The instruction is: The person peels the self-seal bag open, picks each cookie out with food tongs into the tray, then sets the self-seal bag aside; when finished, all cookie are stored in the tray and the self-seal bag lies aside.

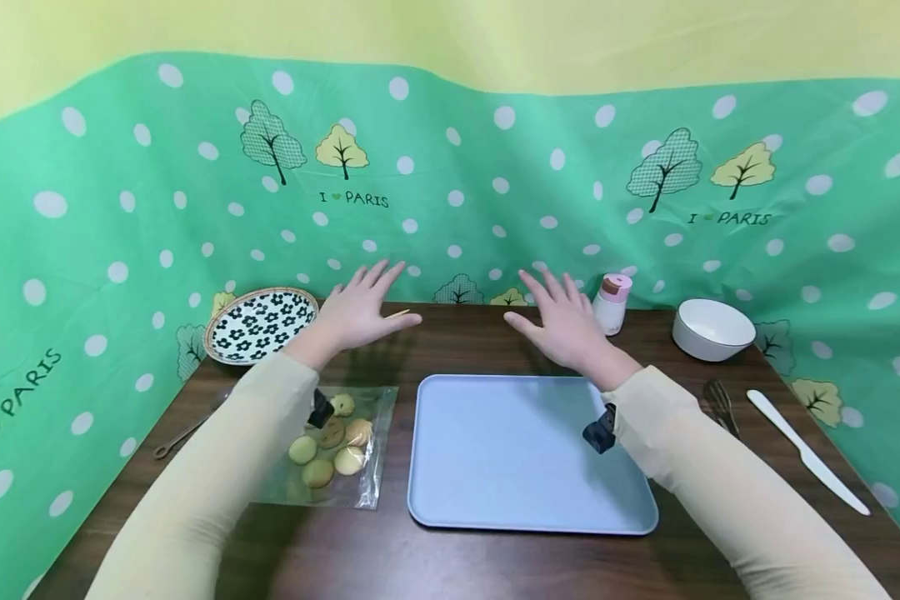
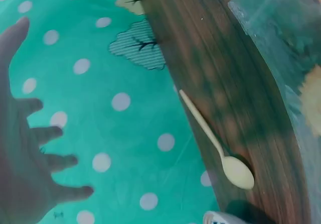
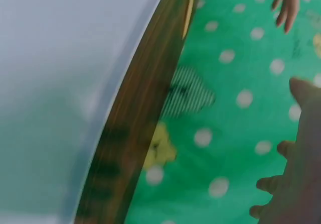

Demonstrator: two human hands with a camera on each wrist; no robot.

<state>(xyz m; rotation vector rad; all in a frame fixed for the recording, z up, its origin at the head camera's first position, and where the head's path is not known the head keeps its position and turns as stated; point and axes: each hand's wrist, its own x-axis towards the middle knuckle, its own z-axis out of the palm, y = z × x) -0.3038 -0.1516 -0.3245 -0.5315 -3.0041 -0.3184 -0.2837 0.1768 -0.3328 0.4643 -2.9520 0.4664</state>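
My left hand [image 1: 360,310] hovers above the back left of the table with its fingers spread and holds nothing. My right hand [image 1: 566,329] is raised over the back edge of the tray, fingers apart, also holding nothing. A pale blue rectangular tray [image 1: 525,454] lies flat on the table between the forearms. Under the left forearm is a clear plastic bag [image 1: 376,442] of several round cookies [image 1: 349,460], partly covered by the sleeve. Near the left hand, a light wooden spoon [image 2: 236,173] lies along the table's back edge, mostly hidden by that hand in the head view.
Back left stands a flower-patterned oval dish [image 1: 258,327], with a long-handled utensil [image 1: 183,437] before it. On the right are a pink-capped bottle [image 1: 612,305], a white bowl [image 1: 712,335], a dark fork [image 1: 722,403] and a white knife [image 1: 810,454]. A green dotted cloth [image 1: 457,217] hangs behind.
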